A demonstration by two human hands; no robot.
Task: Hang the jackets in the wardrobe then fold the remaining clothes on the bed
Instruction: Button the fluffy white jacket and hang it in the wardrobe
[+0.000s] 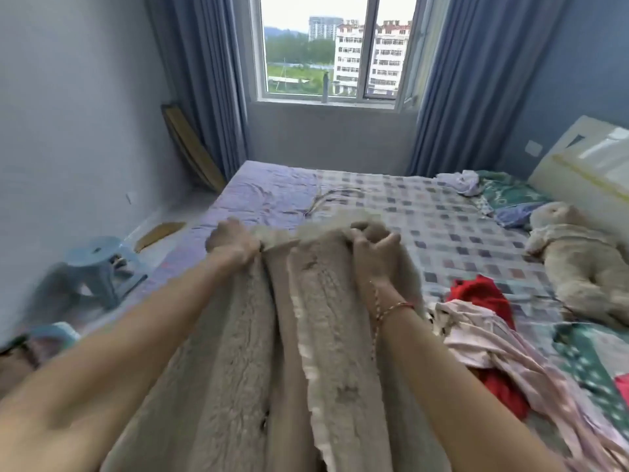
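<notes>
Jacket up off the bed, and this looks like the lift-and-straighten before hanging. To do it well, I'd want one grip at each shoulder with the collar between them, so the front panels drop evenly. The pile looks thick and heavy, so a full fistful will likely serve better than a fingertip pinch. The wardrobe isn't in view, so a turn away from the bed is likely needed.

Now the grip. The left hand (235, 245) is a tight fist, its fingers (250, 250) curled round a bunch of the top edge. The right hand (372, 253) is closed on the same edge close by, fingers folded over the cloth and one finger lying a little looser on the outside. Nothing slack, both hands gripping fabric. A red cord bracelet (396, 310) sits on the right wrist.

Below the fingers the fleecy beige jacket (235, 352) hangs toward the camera, its two front panels parted by a gap between the hands, with a paler edging down the right one. Whether those grips are truly at the shoulders, I can't tell.

Beyond the fingers lies the checked bed (425, 212). Right of the right hand, on the bed, wait a red garment (480, 294) and a pink striped garment (493, 345), touching each other, not yet folded. Further right lies a stuffed toy (578, 260). Left of the left hand, down on the floor, stands a blue stool (98, 264). Far ahead is the window (323, 46).
</notes>
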